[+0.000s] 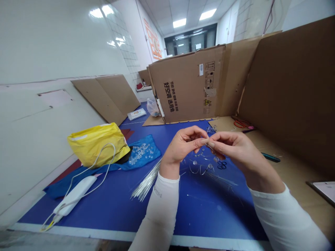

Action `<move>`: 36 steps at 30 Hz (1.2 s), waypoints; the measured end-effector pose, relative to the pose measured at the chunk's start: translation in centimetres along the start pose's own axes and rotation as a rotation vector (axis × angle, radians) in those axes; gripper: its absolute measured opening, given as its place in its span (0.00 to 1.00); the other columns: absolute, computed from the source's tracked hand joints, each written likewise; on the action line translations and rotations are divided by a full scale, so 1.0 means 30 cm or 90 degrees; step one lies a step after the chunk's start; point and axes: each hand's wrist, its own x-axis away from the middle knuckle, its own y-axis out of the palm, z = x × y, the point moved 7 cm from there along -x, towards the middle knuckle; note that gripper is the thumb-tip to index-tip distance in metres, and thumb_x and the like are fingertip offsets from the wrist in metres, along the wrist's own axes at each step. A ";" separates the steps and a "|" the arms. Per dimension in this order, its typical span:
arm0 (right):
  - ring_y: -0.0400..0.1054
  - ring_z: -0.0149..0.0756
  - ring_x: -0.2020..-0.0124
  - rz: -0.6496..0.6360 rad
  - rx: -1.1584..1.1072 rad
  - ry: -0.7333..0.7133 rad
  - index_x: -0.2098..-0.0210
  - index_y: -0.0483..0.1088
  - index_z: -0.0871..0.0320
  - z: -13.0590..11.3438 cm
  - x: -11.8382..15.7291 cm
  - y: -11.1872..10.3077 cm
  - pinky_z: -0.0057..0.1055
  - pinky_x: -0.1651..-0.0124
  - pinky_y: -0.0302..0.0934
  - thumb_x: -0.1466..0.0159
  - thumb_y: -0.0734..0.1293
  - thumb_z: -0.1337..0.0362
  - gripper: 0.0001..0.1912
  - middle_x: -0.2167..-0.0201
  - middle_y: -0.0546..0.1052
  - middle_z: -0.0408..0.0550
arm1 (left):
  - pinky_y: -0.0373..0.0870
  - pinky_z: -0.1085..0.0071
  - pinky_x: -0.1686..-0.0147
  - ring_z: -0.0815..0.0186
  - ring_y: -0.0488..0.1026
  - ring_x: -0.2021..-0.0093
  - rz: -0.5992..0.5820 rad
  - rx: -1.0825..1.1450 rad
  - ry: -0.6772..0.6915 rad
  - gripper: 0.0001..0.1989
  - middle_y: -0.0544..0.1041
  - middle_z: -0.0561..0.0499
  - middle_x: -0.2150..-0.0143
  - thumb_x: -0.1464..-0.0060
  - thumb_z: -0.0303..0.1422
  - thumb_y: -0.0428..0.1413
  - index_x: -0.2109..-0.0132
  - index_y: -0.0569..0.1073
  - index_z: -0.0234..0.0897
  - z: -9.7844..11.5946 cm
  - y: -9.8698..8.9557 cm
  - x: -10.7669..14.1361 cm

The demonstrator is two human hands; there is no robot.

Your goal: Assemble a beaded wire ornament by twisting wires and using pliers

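Observation:
My left hand (184, 144) and my right hand (230, 144) meet above the blue table (209, 209), their fingertips pinched together on a thin wire. Much of the wire is hidden by the fingers. Below the hands lie clear round beads (210, 166), curved wire pieces and a black looped item (222, 165). A bundle of thin silvery wires (147, 183) rests beside my left wrist. Many clear beads (141, 153) are spread on a blue cloth (155, 145) to the left.
A yellow bag (99, 144) and a white power strip (75, 195) with its cable are on the left. Cardboard (193, 87) stands behind and on the right. Red-handled scissors (242, 124) and a green-handled tool (270, 157) lie at right.

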 end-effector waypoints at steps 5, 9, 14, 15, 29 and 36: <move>0.59 0.27 0.78 0.017 0.039 -0.013 0.71 0.77 0.57 -0.007 -0.007 -0.007 0.28 0.75 0.53 0.41 0.76 0.51 0.15 0.79 0.70 0.41 | 0.60 0.77 0.78 0.78 0.63 0.79 0.009 -0.019 -0.009 0.14 0.73 0.57 0.74 0.46 0.42 0.69 0.63 0.77 0.37 -0.004 -0.002 -0.005; 0.58 0.27 0.78 0.029 0.055 -0.013 0.72 0.75 0.57 0.001 -0.016 -0.018 0.29 0.75 0.52 0.42 0.76 0.51 0.15 0.79 0.70 0.41 | 0.60 0.77 0.76 0.77 0.64 0.78 0.004 -0.038 -0.016 0.14 0.71 0.58 0.75 0.45 0.42 0.68 0.62 0.76 0.37 -0.006 -0.001 -0.005; 0.59 0.28 0.78 0.047 0.069 -0.008 0.72 0.75 0.58 0.004 -0.014 -0.031 0.29 0.75 0.51 0.42 0.74 0.52 0.14 0.79 0.70 0.41 | 0.61 0.77 0.76 0.76 0.64 0.77 0.006 -0.067 -0.021 0.15 0.72 0.56 0.72 0.44 0.43 0.67 0.61 0.76 0.36 -0.005 -0.006 -0.002; 0.58 0.27 0.78 0.048 0.070 -0.008 0.71 0.75 0.58 0.003 -0.013 -0.032 0.29 0.75 0.51 0.42 0.74 0.53 0.14 0.80 0.70 0.41 | 0.61 0.77 0.75 0.76 0.65 0.76 0.005 -0.066 -0.018 0.15 0.72 0.56 0.72 0.44 0.43 0.67 0.61 0.76 0.36 -0.004 -0.007 -0.002; 0.58 0.27 0.79 0.022 -0.027 0.025 0.74 0.75 0.57 0.018 -0.022 -0.014 0.30 0.75 0.51 0.45 0.77 0.54 0.14 0.81 0.69 0.40 | 0.57 0.77 0.79 0.78 0.61 0.79 0.032 -0.056 0.000 0.17 0.69 0.58 0.75 0.45 0.44 0.68 0.67 0.74 0.36 0.006 0.005 -0.007; 0.60 0.29 0.76 -0.007 0.001 0.033 0.71 0.79 0.58 0.032 -0.024 -0.030 0.30 0.73 0.54 0.43 0.77 0.51 0.15 0.77 0.73 0.43 | 0.57 0.77 0.78 0.78 0.61 0.79 0.036 -0.062 0.001 0.16 0.70 0.59 0.75 0.44 0.43 0.67 0.66 0.74 0.36 -0.001 -0.008 -0.008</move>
